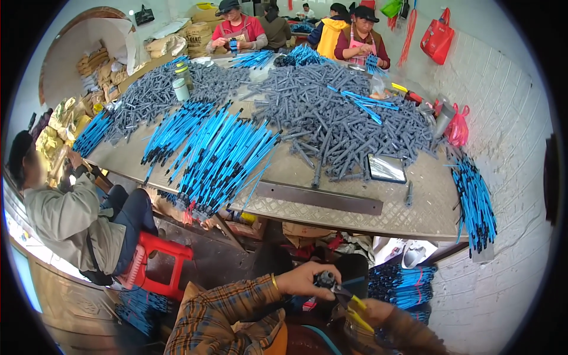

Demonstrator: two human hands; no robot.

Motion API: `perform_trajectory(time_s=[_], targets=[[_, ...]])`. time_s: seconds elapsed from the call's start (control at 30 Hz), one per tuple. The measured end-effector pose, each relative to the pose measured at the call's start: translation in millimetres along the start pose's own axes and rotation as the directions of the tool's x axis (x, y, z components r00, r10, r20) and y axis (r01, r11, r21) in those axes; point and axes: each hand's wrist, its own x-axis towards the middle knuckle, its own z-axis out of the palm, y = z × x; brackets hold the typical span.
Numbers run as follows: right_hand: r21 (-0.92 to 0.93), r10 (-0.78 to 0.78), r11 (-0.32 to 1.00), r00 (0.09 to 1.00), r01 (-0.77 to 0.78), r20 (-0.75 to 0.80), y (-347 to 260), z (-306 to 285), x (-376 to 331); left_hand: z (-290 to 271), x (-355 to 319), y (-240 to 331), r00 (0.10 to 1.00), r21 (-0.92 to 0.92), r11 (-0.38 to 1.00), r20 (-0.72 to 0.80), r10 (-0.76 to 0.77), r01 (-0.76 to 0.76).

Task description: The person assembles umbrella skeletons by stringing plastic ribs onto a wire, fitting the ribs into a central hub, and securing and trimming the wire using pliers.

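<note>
1. Far left: seated person in a pale jacket (68, 207) on a red plastic stool (160, 260), side-on to the tabletop (438, 207).
2. Left of centre: fanned pile of thin blue rods with black ends (225, 151). Mostly aligned, black ends toward the near edge; presumably laid so for easy picking.
3. Near centre, below the tabletop edge: left hand (305, 278), thumb and fingers clamped round a small dark cylindrical cluster (325, 277), held off the tabletop and close to the body. Likely steadied there so the tool can reach it. Exact make-up of the cluster: cannot tell.
4. Above it, flat rusty metal bar (319, 198) along the near edge; perhaps a stop for loose parts.
5. Beyond the bar: broad heap of grey ribbed plastic plugs (349, 127), unsorted, apparently bulk stock.
6. Right hand (378, 310), blurred, closed round yellow-handled metal pliers (358, 319), nose angled toward the cluster. Hands near each other; contact of nose and cluster unclear.
7. Right: black-framed phone (387, 168) flat beside the heap.
8. Far right: blue-rod bundle (475, 204) overhanging the tabletop corner, probably set aside.
</note>
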Motion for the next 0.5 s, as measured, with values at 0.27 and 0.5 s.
perform_trajectory(time_s=[0.27,0.5], targets=[[0.234,0.197,0.954,0.980,-0.187,-0.018,-19.7,-9.9,-22.4,-6.8,11.6,11.6,0.994,-0.030,0.998,-0.091,-0.066,0.063],[-0.693,-0.431,0.704,0.869,0.155,-0.243,-45.8,11.6,-28.9,-1.8,2.0,0.0,0.990,0.028,1.000,-0.142,-0.004,0.008]])
